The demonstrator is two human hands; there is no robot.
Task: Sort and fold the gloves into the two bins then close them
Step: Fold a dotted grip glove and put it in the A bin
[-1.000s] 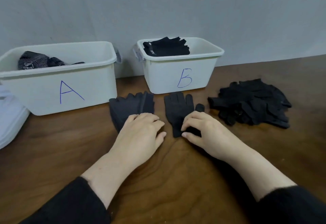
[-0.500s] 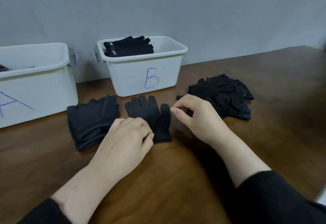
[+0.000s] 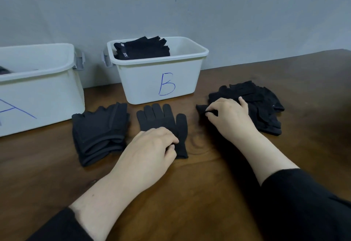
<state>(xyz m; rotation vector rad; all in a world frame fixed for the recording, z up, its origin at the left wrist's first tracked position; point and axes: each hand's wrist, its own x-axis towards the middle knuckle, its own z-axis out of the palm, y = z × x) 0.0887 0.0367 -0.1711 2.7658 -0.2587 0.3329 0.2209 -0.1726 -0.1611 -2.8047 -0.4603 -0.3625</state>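
Observation:
A black full-finger glove (image 3: 161, 119) lies flat on the wooden table (image 3: 190, 193), fingers toward bin B (image 3: 159, 81). My left hand (image 3: 150, 149) rests on its cuff end with fingers curled. My right hand (image 3: 229, 117) lies on a pile of black gloves (image 3: 262, 104) to the right and pinches a glove's edge at the pile's left side. A stack of dark fingerless gloves (image 3: 98, 132) sits left of the flat glove. Bin B holds folded black gloves (image 3: 142, 49). Bin A (image 3: 38, 86) stands at the left.
Both white bins stand open against the grey wall, with grey latches (image 3: 79, 60) on their sides. Bare wood stretches to the right of the glove pile and in front of my arms.
My right hand left the flat glove and moved right onto the loose pile, taking hold of a glove edge. My view swung to the right. The left hand stayed on the glove's cuff.

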